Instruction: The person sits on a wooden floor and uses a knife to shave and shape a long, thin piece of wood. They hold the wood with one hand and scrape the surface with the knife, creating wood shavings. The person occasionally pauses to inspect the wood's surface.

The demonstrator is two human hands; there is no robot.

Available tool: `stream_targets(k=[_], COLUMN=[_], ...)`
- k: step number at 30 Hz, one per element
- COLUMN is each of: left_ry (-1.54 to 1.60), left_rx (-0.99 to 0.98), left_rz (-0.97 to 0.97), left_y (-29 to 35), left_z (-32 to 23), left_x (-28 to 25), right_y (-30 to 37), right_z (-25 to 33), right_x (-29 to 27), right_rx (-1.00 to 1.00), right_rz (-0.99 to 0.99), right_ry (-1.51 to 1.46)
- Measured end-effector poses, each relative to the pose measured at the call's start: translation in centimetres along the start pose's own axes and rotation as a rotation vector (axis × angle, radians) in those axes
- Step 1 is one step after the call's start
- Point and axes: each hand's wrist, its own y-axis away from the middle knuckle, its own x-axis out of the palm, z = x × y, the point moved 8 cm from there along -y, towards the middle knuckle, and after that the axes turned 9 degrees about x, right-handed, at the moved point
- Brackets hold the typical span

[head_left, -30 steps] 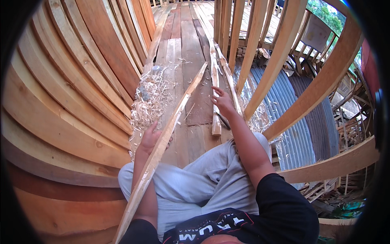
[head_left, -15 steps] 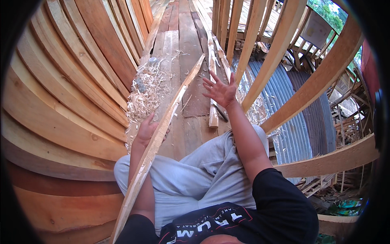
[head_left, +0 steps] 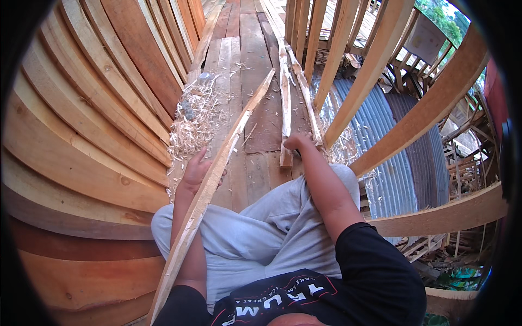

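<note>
A long, pale wooden strip [head_left: 217, 163] slants from the lower left, over my left forearm, to a tapered far end above the floorboards. My left hand [head_left: 197, 171] is beneath and around its middle, index finger stretched out along the left side and other fingertips showing on the right. My right hand [head_left: 300, 141] is down by the near end of another wooden strip [head_left: 286, 108] lying on the floor. Its fingers are curled in, and whatever they close on is hidden. The dark, thin object seen there earlier is out of sight behind my hand and forearm.
Curled wood shavings [head_left: 190, 122] lie heaped on the left of the plank floor [head_left: 253, 81], with a clear jar [head_left: 205, 79] among them. Boards [head_left: 98, 146] lean along the left. Upright slats [head_left: 370, 76] line the right, above corrugated metal sheets [head_left: 375, 141].
My right hand has dropped from a raised, spread-fingered pose to the floor strip's near end, and its fingers have curled in. My left hand and the slanting strip have barely moved.
</note>
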Motion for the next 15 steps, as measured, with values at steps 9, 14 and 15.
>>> stream_targets(k=[9,14,15], left_ry=[-0.016,-0.05,-0.055], left_rx=[-0.012,-0.013,-0.007], left_rz=[0.029,0.004,-0.023], left_y=[-1.9,-1.5,-0.9], left_z=[0.3,0.3,0.1], left_x=[1.4,1.2,1.0], right_y=[-12.1,-7.9,-6.1], right_z=[-1.8,-0.7,-0.2], right_x=[1.5,-2.5,-3.1], right_rx=[-0.158,-0.271,-0.265], right_rz=[-0.261,-0.378,-0.393], right_ry=[0.032,-0.257,-0.3])
